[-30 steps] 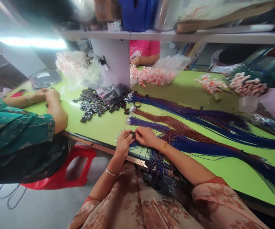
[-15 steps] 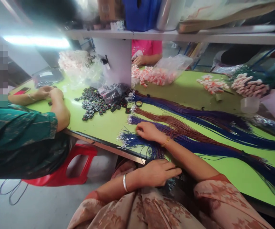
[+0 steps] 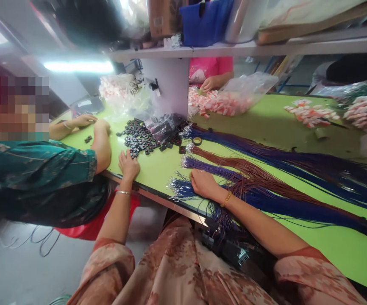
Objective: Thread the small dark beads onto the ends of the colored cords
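From where I stand, everything sorts itself around a heap of small black plastic pieces (image 3: 139,137) on the bright green tabletop (image 3: 158,171). The person's left hand (image 3: 129,166) is at the heap's near edge, fingers spread and uncurled; whether a fingertip touches a piece, I can't tell. The right hand (image 3: 203,183), well apart from the left, lies to the right of the heap and nearer the person, loosely curled over a bundle of dark blue wires with silvery tips (image 3: 298,209). I can't make out whether it grips any.

Also right of the heap run a bundle of thin purple wires (image 3: 202,164) and one of reddish-brown wires (image 3: 266,180), with a dark ring of tape (image 3: 193,142) just beyond their tips. A crumpled clear plastic bag (image 3: 164,125) sits against the heap's far right side. Left of the heap, a co-worker's patterned green sleeve (image 3: 78,163) reaches over the tabletop.
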Available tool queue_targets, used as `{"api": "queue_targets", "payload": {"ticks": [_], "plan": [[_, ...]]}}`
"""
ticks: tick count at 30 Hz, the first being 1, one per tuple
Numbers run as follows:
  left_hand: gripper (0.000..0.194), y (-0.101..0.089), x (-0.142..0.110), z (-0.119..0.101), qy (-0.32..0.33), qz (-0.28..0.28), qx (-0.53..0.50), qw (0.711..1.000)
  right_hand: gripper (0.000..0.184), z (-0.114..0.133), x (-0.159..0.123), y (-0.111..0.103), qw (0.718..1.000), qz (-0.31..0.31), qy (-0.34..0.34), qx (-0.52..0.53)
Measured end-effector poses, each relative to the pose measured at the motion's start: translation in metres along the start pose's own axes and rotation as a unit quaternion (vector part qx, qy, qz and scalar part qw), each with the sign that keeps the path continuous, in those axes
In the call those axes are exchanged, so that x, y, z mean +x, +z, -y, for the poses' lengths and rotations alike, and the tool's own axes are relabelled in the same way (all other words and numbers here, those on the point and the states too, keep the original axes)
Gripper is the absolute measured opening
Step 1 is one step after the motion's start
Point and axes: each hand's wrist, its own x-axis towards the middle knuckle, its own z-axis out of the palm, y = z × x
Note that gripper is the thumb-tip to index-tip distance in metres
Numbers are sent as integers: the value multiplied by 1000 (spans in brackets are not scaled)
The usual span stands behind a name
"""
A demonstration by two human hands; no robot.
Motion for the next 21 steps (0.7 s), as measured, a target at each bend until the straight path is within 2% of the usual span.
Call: {"api": "queue_targets", "payload": {"ticks": [3,7,10,13,18,21], "plan": [[59,9,13,16,44,84,51,994,10,-1,0,0,1000,-6,-6,28],[59,28,-16,-5,148,126,30,980,10,-3,-1,-2,994,-43,-18,99],[62,33,-37,-22,201,161,-39,965,9,-6,-1,-4,987,-75,-17,144],[65,28,-46,-27,202,148,-110,962,9,-8,0,-9,978,-98,-4,184],[33,16,-51,-24,177,123,-104,971,9,-10,4,-22,969,-98,4,227],[27,13,-55,-25,188,116,-111,969,9,-8,10,-26,971,-87,-15,220]]}}
